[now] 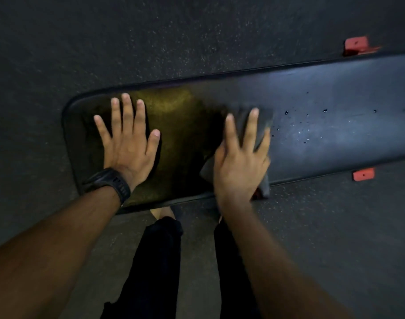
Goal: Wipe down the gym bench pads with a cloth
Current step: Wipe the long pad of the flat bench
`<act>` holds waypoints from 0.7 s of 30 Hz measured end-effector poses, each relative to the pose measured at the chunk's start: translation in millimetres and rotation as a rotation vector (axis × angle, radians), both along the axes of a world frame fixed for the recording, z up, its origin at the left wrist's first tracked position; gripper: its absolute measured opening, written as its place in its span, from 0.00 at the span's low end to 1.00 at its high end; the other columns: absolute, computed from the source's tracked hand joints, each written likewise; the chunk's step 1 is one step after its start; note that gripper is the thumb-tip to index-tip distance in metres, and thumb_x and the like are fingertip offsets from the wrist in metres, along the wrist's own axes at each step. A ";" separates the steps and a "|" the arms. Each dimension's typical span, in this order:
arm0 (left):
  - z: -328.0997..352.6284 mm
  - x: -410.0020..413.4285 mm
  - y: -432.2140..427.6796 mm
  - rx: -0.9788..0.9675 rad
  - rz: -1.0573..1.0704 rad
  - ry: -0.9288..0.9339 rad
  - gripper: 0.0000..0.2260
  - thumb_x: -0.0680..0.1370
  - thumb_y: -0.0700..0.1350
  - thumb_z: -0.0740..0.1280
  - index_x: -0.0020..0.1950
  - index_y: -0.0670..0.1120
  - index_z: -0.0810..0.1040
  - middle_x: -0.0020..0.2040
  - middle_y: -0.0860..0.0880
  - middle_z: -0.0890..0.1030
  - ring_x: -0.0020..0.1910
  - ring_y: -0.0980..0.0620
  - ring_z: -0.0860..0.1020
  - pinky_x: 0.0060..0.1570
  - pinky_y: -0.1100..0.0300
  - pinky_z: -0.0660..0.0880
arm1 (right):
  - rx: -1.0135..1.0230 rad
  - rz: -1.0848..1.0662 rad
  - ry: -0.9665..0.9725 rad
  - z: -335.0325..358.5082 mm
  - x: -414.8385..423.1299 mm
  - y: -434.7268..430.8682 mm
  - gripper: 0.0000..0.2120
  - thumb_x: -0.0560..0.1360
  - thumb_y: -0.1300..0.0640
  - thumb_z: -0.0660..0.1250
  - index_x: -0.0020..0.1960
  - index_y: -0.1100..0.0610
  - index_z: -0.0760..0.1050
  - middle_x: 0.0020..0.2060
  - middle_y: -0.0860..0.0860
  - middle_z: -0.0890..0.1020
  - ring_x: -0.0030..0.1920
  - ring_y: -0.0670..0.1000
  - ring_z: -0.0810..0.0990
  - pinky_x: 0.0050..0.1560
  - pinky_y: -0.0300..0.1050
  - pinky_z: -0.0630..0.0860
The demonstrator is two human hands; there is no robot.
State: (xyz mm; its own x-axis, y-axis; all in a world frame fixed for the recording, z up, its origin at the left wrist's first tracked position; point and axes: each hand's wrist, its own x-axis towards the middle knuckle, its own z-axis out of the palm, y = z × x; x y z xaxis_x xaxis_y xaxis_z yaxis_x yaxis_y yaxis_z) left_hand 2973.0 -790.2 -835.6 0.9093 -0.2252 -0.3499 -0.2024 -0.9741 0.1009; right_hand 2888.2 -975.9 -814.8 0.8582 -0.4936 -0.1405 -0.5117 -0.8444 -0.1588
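Dark speckled rubber floor [197, 31] fills the frame. One long black bench pad [323, 88] runs from left of centre out past the right edge.

- Left hand [128, 143]: flat on the pad's rounded left end, fingers spread wide, holding nothing. It looks like a bracing hand. There is a black watch [109, 180] at the wrist.
- Right hand [240, 166]: fingers mostly straight, pressing a grey cloth [208, 169] onto the pad near centre frame. The cloth is blurred and its lower edge hangs over the pad's near side.
- Droplets [305, 140]: scattered on the pad just right of the cloth, thinning toward the right edge.
- Red frame feet show at upper right [355, 46] and lower right [363, 174].
- The person's dark-trousered legs [160, 261] are at bottom centre.

Progress, as a judgement: the left end shows no beads and carries a dull yellowish sheen, so it is probably wiped already. The wet stretch to the right looks unwiped, and the pad beyond the frame cannot be assessed. No other pads are in view. The task looks roughly early to middle.
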 end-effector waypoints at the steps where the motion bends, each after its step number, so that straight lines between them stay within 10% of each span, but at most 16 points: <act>1: -0.8 -0.6 -2.4 0.007 -0.004 0.006 0.30 0.83 0.56 0.48 0.81 0.44 0.46 0.81 0.42 0.43 0.79 0.42 0.41 0.74 0.33 0.41 | 0.014 0.023 -0.001 -0.7 -17.7 21.1 0.28 0.79 0.50 0.62 0.77 0.43 0.63 0.81 0.51 0.55 0.76 0.67 0.57 0.57 0.62 0.73; 8: -2.7 -4.7 -4.5 -0.010 -0.003 -0.020 0.29 0.83 0.53 0.49 0.81 0.44 0.47 0.81 0.43 0.44 0.80 0.43 0.42 0.75 0.36 0.41 | 0.035 0.622 0.012 -9.2 76.0 21.5 0.28 0.80 0.45 0.60 0.78 0.39 0.57 0.81 0.49 0.51 0.78 0.66 0.53 0.63 0.65 0.69; 15: 3.3 -6.6 -12.4 -0.045 0.005 0.003 0.31 0.81 0.58 0.43 0.81 0.44 0.48 0.81 0.43 0.44 0.80 0.44 0.41 0.75 0.36 0.40 | -0.036 0.023 -0.004 -2.3 33.1 -35.5 0.28 0.79 0.48 0.59 0.78 0.41 0.60 0.81 0.48 0.51 0.77 0.64 0.57 0.62 0.62 0.71; 21: 4.1 -10.6 -25.8 -0.074 -0.079 0.014 0.31 0.80 0.57 0.42 0.80 0.45 0.50 0.81 0.44 0.46 0.80 0.45 0.42 0.75 0.36 0.42 | 0.131 0.437 -0.067 -6.0 14.8 33.8 0.28 0.78 0.46 0.61 0.77 0.43 0.63 0.80 0.50 0.56 0.76 0.67 0.56 0.60 0.62 0.71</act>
